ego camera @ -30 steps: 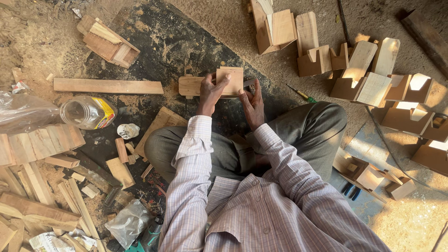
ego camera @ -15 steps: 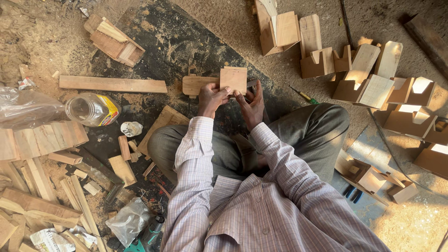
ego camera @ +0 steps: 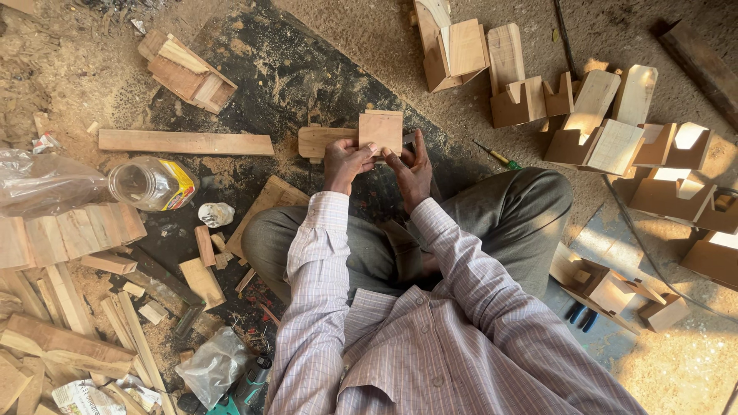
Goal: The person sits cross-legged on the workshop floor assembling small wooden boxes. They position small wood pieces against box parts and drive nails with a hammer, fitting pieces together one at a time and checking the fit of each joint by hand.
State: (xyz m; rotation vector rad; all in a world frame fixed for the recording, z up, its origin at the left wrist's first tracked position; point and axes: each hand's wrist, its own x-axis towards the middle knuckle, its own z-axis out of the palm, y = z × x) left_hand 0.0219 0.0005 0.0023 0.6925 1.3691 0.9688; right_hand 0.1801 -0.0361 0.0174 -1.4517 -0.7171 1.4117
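Observation:
I sit cross-legged on a dusty floor and hold a small square wooden block in front of me. My left hand grips its lower left edge. My right hand grips its lower right edge, fingers curled up its side. Just behind the block a notched wooden piece lies on the dark mat.
A long plank and a clear plastic jar lie to the left. Several finished wooden boxes stand at the right. Wood offcuts pile at the lower left. A screwdriver lies by my right knee; a drill near my left hip.
Both hands have shifted slightly on the block, the left thumb now lower on its face. The block stays in the same place.

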